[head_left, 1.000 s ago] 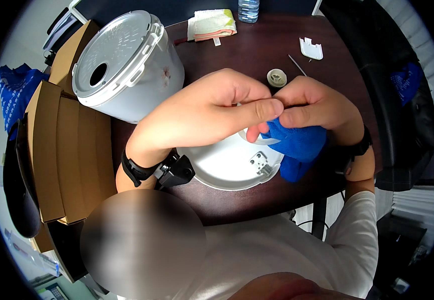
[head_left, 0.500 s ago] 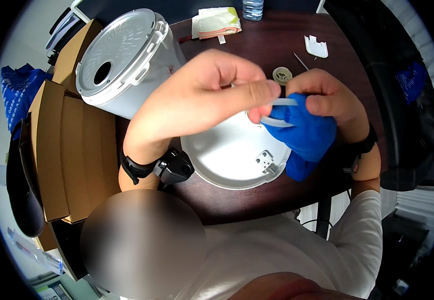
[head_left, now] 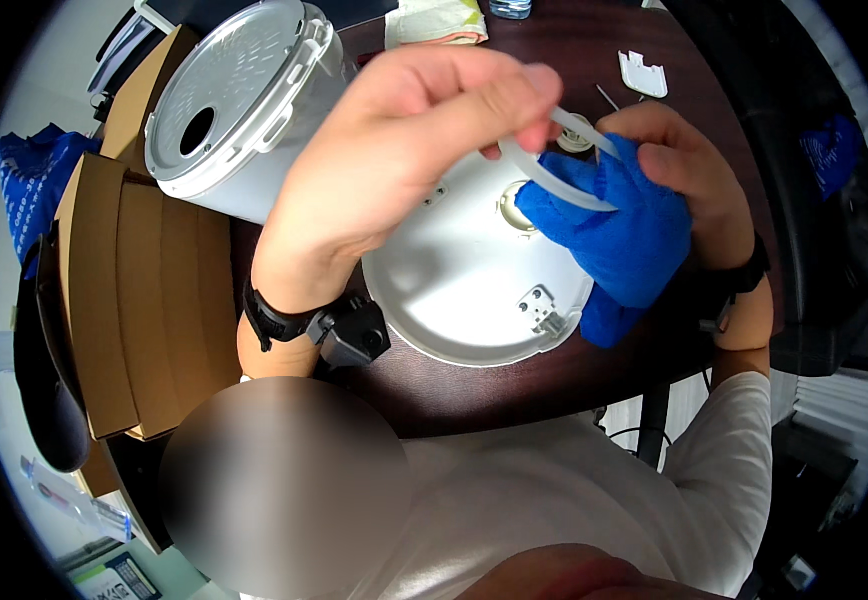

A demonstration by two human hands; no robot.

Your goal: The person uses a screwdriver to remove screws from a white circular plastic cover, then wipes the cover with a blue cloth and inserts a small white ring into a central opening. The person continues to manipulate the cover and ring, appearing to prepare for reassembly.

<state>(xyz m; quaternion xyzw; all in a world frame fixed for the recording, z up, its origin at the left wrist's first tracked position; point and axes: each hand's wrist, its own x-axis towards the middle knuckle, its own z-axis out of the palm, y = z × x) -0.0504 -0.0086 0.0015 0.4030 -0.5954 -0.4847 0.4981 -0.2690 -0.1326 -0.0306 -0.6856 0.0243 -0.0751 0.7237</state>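
Pinched in the fingertips of my left hand (head_left: 424, 125) is a thin, flexible white ring (head_left: 560, 188), probably a seal. Its far side runs into a blue cloth (head_left: 644, 240), which my right hand (head_left: 692, 170) grips, folded around the ring. The cloth's loose end hangs down by the desk. Below both hands a round white lid (head_left: 434, 300) lies inner side up, with a round opening near its middle and a small bracket (head_left: 537, 308) near its rim. Part of the lid is hidden behind my left hand and the cloth.
Left of the lid, a big white bucket (head_left: 269, 165) leans with its perforated top towards me, next to an open cardboard box (head_left: 144, 310). Farther back are a folded towel (head_left: 434, 22), a water bottle (head_left: 511, 8), a white plastic piece (head_left: 644, 75) and a small round part (head_left: 576, 133).
My left hand has moved up, and more of the white ring shows between the hands. The blue cloth has shifted up and right with my right hand, uncovering the lid's opening.
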